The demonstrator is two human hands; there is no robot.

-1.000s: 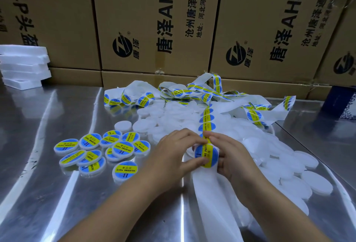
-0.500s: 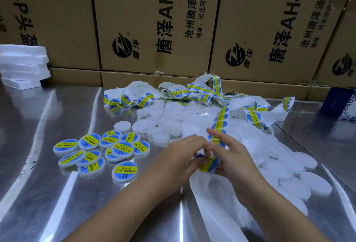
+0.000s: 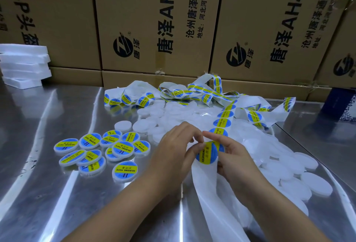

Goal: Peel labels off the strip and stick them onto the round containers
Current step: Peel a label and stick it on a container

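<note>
Here, left hand (image 3: 176, 152) and right hand (image 3: 234, 158) pinch label (image 3: 207, 154).

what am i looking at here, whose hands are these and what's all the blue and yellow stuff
There is no machine: a person wears a camera on the head, so you look down over their arms. The left hand and right hand pinch a round blue and yellow label at the end of the label strip; whether a container sits under it I cannot tell. On the metal table lie finished labelled containers to the left, plain white containers to the right, and empty backing paper. Cardboard boxes stand behind.
</note>
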